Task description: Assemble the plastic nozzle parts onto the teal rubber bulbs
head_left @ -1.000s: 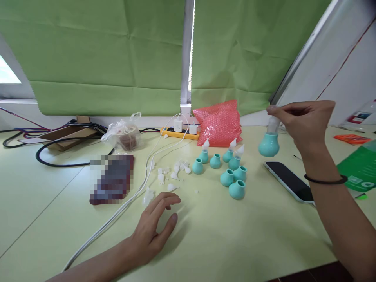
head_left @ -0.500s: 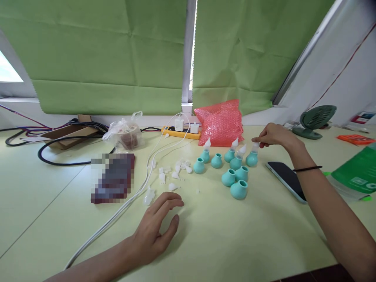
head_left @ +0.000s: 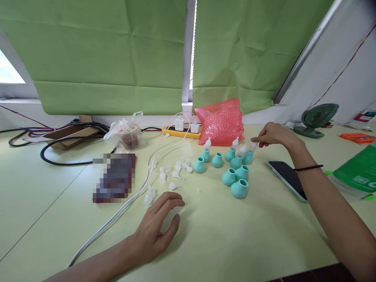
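Bulb (head_left: 248, 158), aloft a second ago, now stands just beside other tipped bulbs (head_left: 236, 162), seemingly grouped with them; right hand (head_left: 275, 134) pinches its top (head_left: 253, 146). Left hand (head_left: 155, 229), well apart, is empty, loosely curled.

The bare left forearm (head_left: 100, 261) slants in from the lower left edge, its wrist nearly straight, leading to the bare left hand (head_left: 155, 227). That hand is relaxed, back upward, its fingers bent and pointing rightward, with the thumb spread apart below them so that a gap shows between. The bare right forearm (head_left: 335, 211) reaches up from the lower right corner, wearing a thin black round band (head_left: 308, 168); beyond the bent wrist, the bare right hand (head_left: 272, 134) points leftward, fingertips pinched together.
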Available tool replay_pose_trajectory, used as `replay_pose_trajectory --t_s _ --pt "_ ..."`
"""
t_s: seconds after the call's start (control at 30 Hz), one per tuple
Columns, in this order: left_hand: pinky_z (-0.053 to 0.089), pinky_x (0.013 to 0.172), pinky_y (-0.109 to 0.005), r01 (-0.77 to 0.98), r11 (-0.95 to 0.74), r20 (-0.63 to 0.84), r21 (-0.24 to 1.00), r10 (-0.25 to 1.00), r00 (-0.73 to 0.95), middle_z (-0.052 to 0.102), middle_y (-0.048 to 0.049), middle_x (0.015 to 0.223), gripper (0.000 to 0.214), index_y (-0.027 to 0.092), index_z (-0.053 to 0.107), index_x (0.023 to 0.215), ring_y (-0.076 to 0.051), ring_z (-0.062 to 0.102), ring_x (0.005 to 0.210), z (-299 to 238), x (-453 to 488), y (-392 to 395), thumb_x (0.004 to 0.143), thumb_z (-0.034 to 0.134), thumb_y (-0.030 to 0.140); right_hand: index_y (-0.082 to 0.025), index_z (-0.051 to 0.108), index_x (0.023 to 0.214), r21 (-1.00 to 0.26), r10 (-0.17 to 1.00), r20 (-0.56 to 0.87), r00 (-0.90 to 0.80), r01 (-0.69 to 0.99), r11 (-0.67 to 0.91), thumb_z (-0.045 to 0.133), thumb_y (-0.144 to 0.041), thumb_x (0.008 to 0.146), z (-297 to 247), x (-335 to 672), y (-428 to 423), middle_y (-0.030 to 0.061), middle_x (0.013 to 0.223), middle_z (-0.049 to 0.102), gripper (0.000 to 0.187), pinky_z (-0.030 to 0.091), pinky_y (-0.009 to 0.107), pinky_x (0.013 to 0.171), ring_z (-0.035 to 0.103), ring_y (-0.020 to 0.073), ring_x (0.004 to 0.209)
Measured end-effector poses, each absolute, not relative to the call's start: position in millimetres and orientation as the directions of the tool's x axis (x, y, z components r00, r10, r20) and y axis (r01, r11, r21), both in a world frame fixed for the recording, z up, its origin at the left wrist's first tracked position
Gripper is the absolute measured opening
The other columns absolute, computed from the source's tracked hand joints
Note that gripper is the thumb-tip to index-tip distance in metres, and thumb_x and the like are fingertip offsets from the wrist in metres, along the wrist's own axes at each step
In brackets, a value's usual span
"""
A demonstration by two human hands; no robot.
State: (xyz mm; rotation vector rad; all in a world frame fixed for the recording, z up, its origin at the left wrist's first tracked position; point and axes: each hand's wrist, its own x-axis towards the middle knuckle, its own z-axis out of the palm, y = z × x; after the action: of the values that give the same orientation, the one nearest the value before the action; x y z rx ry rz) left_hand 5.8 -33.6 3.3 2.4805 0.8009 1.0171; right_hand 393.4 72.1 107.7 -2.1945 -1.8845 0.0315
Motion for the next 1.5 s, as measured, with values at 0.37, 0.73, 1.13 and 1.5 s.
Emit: replay_pose_trajectory --t_s 0.37,0.73,1.13,1.5 --pt "0.047 0.075 -0.029 0.362 -0.784 0.522 0.503 0.610 0.596 0.051 -0.0093 0.099 0.027 0.018 0.045 0.101 -0.017 0.052 0.090 4.1 6.4 -33.3 0.077 0.040 0.006 -0.011 0.060 0.048 -0.176 0.964 0.146 0.222 0.965 -0.196 0.060 -0.037 0.061 111.7 387.3 73.1 0.0083 0.047 0.059 0.029 0.034 0.026 0.051 0.050 0.0126 0.047" --pt "0.046 0.073 -0.029 0.399 -0.785 0.509 0.473 0.613 0.604 0.052 -0.0083 0.098 0.025 0.018 0.048 0.099 -0.017 0.053 0.089 3.8 6.4 -33.1 0.077 0.040 0.008 -0.011 0.066 0.071 -0.213 0.862 0.433 0.262 0.960 -0.185 0.054 -0.040 0.069 121.1 365.6 60.9 0.0116 0.070 0.064 0.032 0.037 0.028 0.059 0.053 0.0146 0.064" --pt "0.031 0.093 -0.055 0.691 -0.692 0.265 0.209 0.720 0.641 0.020 -0.0155 0.140 0.049 0.016 0.035 0.125 -0.036 0.017 0.126 -8.4 8.7 -26.8 0.077 0.045 0.022 -0.019 0.030 0.125 0.019 0.389 0.827 -0.407 0.711 0.703 0.049 -0.022 0.079 59.9 216.4 3.9 0.0119 0.134 0.026 0.050 0.037 0.045 0.093 0.023 0.0264 0.125" --pt "0.045 0.084 -0.042 0.679 -0.694 0.276 0.238 0.719 0.638 0.038 -0.0150 0.129 0.024 0.015 0.055 0.096 -0.029 0.044 0.112 4.4 7.9 -27.4 0.079 0.038 0.018 -0.007 0.038 0.125 -0.201 0.730 0.263 -0.631 0.704 0.681 0.029 -0.035 0.088 -5.3 186.3 1.0 0.0163 0.132 0.034 0.047 0.029 0.041 0.100 0.027 0.0235 0.125"
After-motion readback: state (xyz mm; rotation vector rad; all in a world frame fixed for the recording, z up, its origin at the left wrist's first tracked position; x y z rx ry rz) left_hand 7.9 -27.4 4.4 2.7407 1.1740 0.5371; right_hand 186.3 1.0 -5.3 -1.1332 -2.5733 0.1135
